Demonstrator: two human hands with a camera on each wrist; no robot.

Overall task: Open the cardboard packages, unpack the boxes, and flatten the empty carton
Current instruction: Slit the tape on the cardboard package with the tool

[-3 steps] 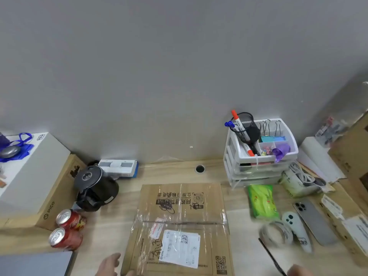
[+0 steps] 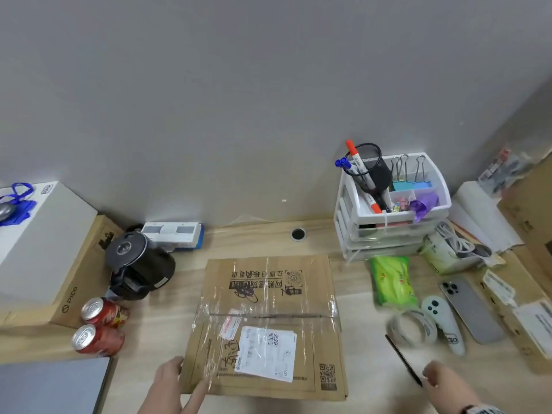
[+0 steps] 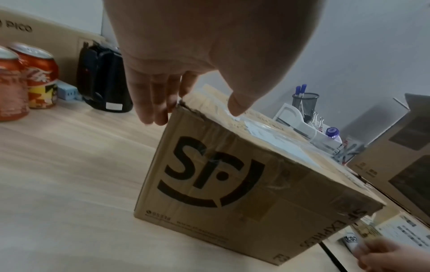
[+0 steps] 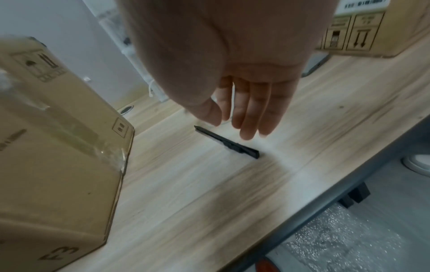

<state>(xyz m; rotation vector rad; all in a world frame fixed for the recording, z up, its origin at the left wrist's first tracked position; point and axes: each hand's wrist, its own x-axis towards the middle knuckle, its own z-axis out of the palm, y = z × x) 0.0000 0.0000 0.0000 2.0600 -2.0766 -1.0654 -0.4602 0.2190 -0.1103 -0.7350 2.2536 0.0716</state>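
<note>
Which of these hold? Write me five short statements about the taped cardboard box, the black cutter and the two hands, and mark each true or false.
1. The brown cardboard box sealed with clear tape is already open. False: its flaps are shut and taped over.
2. The left hand touches the box at its near left corner. True.
3. The right hand grips the slim black utility cutter. False: the fingers are straight above it, and it lies on the light wooden desk.
4. The cutter lies to the right of the box. True.
5. The two red drink cans stand on top of the box. False: they lie on the desk, left of it.
</note>
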